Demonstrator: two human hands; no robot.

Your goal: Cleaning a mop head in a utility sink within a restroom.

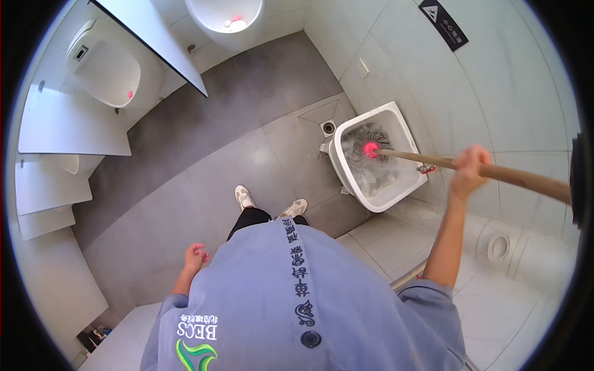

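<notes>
My right hand [469,170] is wrapped around the wooden handle [524,180] of a mop. The handle slants down into a white mop sink [374,204] against the tiled wall. Its far end meets a bright pink-red socket [370,149], with grey mop strands [378,132] spread around it. Murky, frothy water [373,182] surrounds the strands and partly hides them. Low at my left side hangs my left hand [197,256], its fingers loosely curled and apart, holding nothing.
A tap with a red lever [427,169] sits by the sink's right rim. A floor drain [328,128] lies just left of the sink. Urinals [109,69] and white partition panels [74,125] line the left side. A dark warning sign [444,25] is on the wall.
</notes>
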